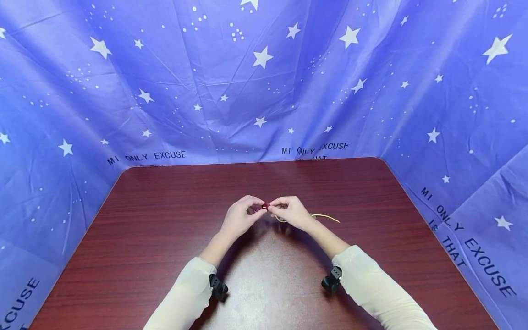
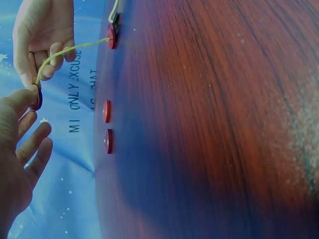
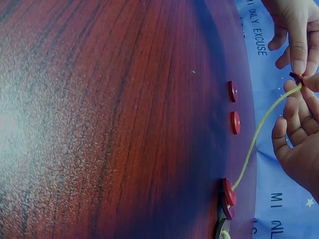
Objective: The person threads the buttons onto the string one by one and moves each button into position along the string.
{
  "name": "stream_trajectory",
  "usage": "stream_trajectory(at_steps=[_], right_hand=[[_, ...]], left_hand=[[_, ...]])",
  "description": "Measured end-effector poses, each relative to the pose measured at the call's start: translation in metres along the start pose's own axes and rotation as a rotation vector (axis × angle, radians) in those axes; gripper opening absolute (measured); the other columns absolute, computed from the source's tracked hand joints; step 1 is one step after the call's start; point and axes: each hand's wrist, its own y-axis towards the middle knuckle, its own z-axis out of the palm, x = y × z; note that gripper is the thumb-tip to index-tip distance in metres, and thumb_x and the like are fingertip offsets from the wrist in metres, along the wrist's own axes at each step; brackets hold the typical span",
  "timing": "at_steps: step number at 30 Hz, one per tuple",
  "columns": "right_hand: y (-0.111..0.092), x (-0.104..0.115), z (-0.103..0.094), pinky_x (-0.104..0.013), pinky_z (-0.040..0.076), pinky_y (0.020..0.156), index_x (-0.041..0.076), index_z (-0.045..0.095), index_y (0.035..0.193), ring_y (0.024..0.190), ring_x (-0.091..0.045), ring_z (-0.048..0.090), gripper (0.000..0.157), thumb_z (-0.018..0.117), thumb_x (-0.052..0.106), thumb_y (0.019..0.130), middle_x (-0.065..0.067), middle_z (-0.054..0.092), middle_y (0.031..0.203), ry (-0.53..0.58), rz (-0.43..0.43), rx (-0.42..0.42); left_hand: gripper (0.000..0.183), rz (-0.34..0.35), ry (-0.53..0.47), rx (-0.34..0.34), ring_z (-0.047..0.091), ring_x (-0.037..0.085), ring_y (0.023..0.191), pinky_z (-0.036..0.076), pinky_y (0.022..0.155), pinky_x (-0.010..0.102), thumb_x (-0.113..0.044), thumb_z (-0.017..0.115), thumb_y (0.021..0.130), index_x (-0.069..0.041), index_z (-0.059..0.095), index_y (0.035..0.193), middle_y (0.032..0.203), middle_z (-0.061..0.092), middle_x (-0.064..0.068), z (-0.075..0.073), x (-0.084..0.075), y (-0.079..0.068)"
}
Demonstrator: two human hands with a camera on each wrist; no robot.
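Over the table, my left hand (image 1: 242, 215) pinches a dark red button-like disc (image 2: 38, 98) between thumb and forefinger, its other fingers spread. My right hand (image 1: 294, 211) meets it there, pinching the yellow cord (image 3: 259, 124) right at the disc, with fingertips hiding part of both. From the disc the cord sags to a red disc (image 3: 228, 191) on the table, where it passes into a small stack with a purple disc (image 3: 228, 211) and a dark disc (image 3: 220, 228). The cord's far end (image 1: 328, 217) trails out beyond my right wrist.
Two loose red discs, one (image 2: 107, 111) beside the other (image 2: 108, 141), lie on the dark red wooden table (image 1: 165, 256). A blue star-patterned curtain (image 1: 231, 82) surrounds the table's back and sides. Black wrist cameras sit at both cuffs, the left one (image 1: 218, 288) included.
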Motion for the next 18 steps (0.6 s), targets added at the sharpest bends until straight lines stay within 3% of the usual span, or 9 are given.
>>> stream_trajectory(at_steps=[6,18], right_hand=[[0.0002,-0.0005,0.0004,-0.017,0.044,0.053,-0.014,0.063,0.099,0.063,-0.003,0.06,0.021,0.061,0.003,0.087,-0.022,0.069,0.084,0.001,0.016,-0.001],[-0.0019,0.001,-0.0006,-0.016,0.047,0.055,-0.015,0.063,0.099,0.065,-0.002,0.062,0.021,0.061,0.002,0.087,-0.024,0.069,0.086,0.005,0.003,-0.004]], left_hand=[[0.012,-0.004,-0.026,0.015,0.066,0.021,0.076,0.054,0.065,0.029,-0.016,0.072,0.081,-0.009,0.07,0.091,0.092,0.068,0.001,-0.0011,0.0008,0.0],[0.008,0.019,0.0,0.025,0.064,0.012,0.075,0.054,0.066,0.034,-0.014,0.069,0.084,-0.009,0.071,0.089,0.097,0.066,0.002,-0.001,0.0004,0.0004]])
